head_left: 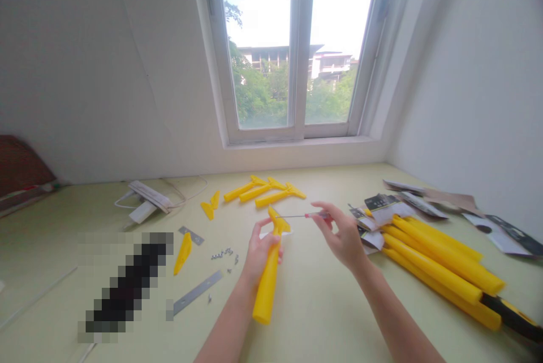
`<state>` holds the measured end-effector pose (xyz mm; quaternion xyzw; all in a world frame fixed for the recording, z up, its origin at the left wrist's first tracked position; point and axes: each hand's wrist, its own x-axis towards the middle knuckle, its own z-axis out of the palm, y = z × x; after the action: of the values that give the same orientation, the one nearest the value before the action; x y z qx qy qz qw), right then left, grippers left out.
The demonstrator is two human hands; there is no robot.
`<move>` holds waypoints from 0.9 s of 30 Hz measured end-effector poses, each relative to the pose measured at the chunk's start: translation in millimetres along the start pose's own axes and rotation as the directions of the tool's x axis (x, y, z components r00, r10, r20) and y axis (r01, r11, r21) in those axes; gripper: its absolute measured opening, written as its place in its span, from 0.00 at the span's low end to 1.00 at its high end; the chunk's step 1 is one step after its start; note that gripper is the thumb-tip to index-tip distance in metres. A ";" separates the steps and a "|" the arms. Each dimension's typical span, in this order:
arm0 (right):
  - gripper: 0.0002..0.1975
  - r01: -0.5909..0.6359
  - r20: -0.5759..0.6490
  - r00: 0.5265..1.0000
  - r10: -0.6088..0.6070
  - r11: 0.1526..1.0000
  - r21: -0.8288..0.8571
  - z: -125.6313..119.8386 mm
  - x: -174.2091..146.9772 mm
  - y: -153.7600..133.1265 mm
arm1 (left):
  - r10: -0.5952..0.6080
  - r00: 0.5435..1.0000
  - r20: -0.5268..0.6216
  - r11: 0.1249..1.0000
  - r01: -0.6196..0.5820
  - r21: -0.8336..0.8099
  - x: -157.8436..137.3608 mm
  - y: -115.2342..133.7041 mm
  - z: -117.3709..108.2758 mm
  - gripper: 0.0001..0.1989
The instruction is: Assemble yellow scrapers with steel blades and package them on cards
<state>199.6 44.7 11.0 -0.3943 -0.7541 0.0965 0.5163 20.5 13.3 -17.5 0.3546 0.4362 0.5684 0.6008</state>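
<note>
My left hand [255, 250] is wrapped round the neck of a yellow scraper handle [265, 292], whose head points up and away from me. In my right hand [344, 234] the fingertips pinch a small screwdriver [299, 216] with a red-tipped handle. Its thin shaft runs left, and the tip meets the scraper's head or lies just in front of it; I cannot tell which. To the left lie several small screws [221, 254], a long metal blade [198, 292], a shorter blade [193, 235] partly covered, and a yellow head piece [182, 254].
Three yellow scrapers [271, 198] and more yellow pieces [211, 206] lie towards the window. On the right are several yellow tubular handles [445, 255] and card packaging [384, 206]. A power strip [149, 196] with cables sits back left. A dark object at left is pixelated.
</note>
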 end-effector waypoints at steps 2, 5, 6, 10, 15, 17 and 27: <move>0.07 -0.056 -0.019 0.998 0.057 0.997 0.054 0.9 0.0 -1.2 | -0.003 1.000 0.006 1.000 0.003 0.012 -0.7 0.3 0.6 0.27; 0.07 -0.086 -0.024 0.996 0.088 0.993 0.086 1.5 -0.2 -0.3 | -0.009 1.000 0.012 1.000 0.008 0.025 -1.2 0.1 1.0 0.26; 0.08 -0.096 -0.031 0.995 0.098 0.992 0.078 1.5 -0.5 0.3 | -0.009 1.000 0.017 1.000 0.008 0.028 -1.2 0.1 1.1 0.26; 0.10 -0.111 -0.053 0.992 0.110 0.994 -0.003 1.7 -1.5 0.5 | -0.024 0.999 0.030 0.999 0.023 0.036 -1.5 0.6 1.7 0.26; 0.09 -0.081 -0.019 0.997 0.081 0.997 -0.012 3.8 -1.9 -3.0 | -0.035 0.999 0.024 0.999 0.034 0.040 -2.2 1.8 1.7 0.25; 0.08 -0.073 -0.029 0.997 0.073 0.997 0.006 3.8 -1.5 -3.2 | -0.033 0.999 0.038 0.999 0.032 0.044 -1.7 1.1 1.0 0.24; 0.10 -0.057 -0.080 0.995 0.055 0.998 -0.019 1.1 -1.7 -0.7 | -0.029 0.998 0.063 1.000 0.028 0.013 -3.3 1.4 2.1 0.24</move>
<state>198.6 43.3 9.7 -0.4241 -0.7227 0.0871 0.5387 22.0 10.4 -15.1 0.3698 0.4257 0.5458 0.6199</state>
